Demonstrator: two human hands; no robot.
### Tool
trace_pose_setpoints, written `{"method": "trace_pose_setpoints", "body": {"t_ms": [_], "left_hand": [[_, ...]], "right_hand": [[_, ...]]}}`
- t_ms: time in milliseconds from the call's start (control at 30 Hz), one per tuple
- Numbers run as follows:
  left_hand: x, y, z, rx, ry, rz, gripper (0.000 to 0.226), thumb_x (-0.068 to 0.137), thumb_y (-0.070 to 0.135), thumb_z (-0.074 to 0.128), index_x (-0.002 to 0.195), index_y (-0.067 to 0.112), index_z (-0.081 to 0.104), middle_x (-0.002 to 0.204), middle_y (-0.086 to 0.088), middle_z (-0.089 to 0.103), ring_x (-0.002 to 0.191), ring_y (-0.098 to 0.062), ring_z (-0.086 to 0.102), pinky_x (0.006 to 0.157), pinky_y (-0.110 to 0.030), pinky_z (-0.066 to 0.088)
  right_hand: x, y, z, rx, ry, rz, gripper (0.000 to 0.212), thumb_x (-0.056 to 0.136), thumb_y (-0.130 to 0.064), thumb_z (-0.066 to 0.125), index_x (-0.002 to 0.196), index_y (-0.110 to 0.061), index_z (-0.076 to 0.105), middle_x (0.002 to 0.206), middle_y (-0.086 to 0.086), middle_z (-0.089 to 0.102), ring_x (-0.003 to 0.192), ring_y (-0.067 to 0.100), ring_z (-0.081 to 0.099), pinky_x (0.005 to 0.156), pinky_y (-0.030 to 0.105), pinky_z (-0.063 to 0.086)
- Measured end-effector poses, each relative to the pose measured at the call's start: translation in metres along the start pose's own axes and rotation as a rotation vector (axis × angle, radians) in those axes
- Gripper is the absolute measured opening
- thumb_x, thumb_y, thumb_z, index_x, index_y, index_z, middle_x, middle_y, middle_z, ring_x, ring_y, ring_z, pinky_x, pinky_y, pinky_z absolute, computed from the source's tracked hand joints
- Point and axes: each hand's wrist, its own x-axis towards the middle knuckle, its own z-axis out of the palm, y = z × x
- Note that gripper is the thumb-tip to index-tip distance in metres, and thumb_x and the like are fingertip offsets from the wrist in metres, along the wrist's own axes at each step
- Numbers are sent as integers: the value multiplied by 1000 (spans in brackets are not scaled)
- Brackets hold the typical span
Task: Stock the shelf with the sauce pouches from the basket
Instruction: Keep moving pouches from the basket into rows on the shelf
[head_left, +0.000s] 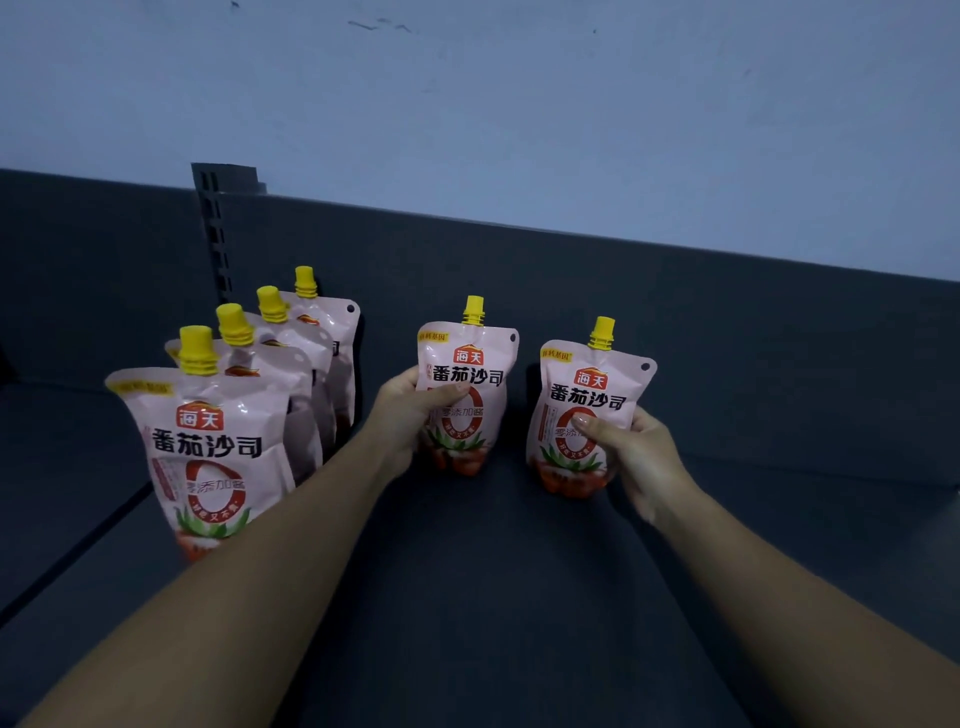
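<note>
pouches total six: four stand in a row (244, 415) at the left of the dark shelf (519, 597); left hand (402, 415) fingers clasp one pouch (465, 384), right hand (641, 457) fingers clasp another pouch (584, 415), both upright near the back panel (675, 322).

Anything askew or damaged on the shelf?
Nothing stands out. The row of four pouches stands upright at left, caps on. The left hand and right hand each hold an upright pouch on the shelf. No spills visible.

Head view — close, facing down, shelf (519, 597)
</note>
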Motion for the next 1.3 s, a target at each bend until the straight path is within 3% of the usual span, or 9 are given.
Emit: {"method": "trace_pose_setpoints", "body": {"t_ms": [333, 533, 633, 733, 800, 900, 1033, 1200, 1300], "left_hand": [[16, -4, 0, 58, 11, 14, 22, 80, 4, 66, 98, 17, 66, 96, -2, 73, 92, -18, 68, 73, -29, 52], [2, -10, -9, 410, -100, -50, 40, 72, -4, 73, 104, 17, 59, 92, 3, 69, 79, -5, 67, 60, -16, 51], [-2, -12, -12, 500, -125, 3, 50, 68, -9, 75, 109, 14, 57, 90, 6, 68, 72, 1, 67, 66, -14, 56], [-3, -13, -12, 491, -121, 56, 51, 67, -13, 73, 109, 11, 55, 89, 5, 67, 67, 7, 67, 55, -9, 50], [-2, -15, -11, 464, -105, 51, 54, 67, -14, 73, 112, 9, 53, 91, 2, 67, 69, 1, 69, 55, -10, 51], [1, -19, -12, 489, -50, 44, 56, 67, -8, 76, 114, 11, 51, 95, 5, 66, 85, -7, 65, 61, -13, 51], [2, -22, -13, 495, -21, 46, 56, 65, -6, 78, 114, 7, 55, 102, -1, 68, 94, -15, 64, 72, -20, 52], [-7, -15, -9, 478, -13, 30, 41, 66, -6, 77, 96, 14, 59, 88, 6, 66, 84, -11, 64, 59, -13, 51], [-14, -8, -8, 478, -36, 0, 37, 68, -7, 75, 95, 13, 61, 88, 3, 67, 83, -13, 65, 60, -16, 52]], "right_hand": [[31, -1, -10, -9, -47, -28, 21, 78, -4, 67, 96, -14, 66, 95, 4, 73, 84, 18, 71, 69, 33, 57], [30, 11, -24, -185, -184, -27, 37, 76, 2, 69, 105, -20, 61, 102, 0, 71, 92, 14, 69, 71, 24, 57], [27, 11, -31, -287, -210, -31, 44, 72, 6, 71, 107, -17, 59, 101, -2, 69, 91, 9, 66, 66, 15, 55], [29, 10, -33, -389, -139, -69, 43, 70, 4, 74, 105, -17, 59, 98, -3, 68, 89, 8, 64, 66, 16, 55], [32, 11, -35, -452, -46, -85, 43, 70, 1, 76, 107, -14, 58, 99, -2, 67, 90, 12, 63, 72, 21, 51], [34, 11, -40, -520, 48, -112, 48, 70, -4, 78, 109, -12, 51, 105, 2, 63, 97, 18, 59, 82, 32, 49], [27, 12, -38, -601, 65, -157, 53, 72, -8, 78, 109, -15, 40, 108, 1, 56, 98, 16, 56, 79, 28, 48], [17, 7, -29, -667, 475, -481, 57, 66, -21, 83, 104, -11, 42, 106, 1, 43, 101, 23, 49, 87, 38, 47], [3, -2, -13, -651, 426, -610, 38, 74, -13, 75, 99, -13, 46, 99, 1, 46, 94, 22, 51, 83, 37, 48]]}}
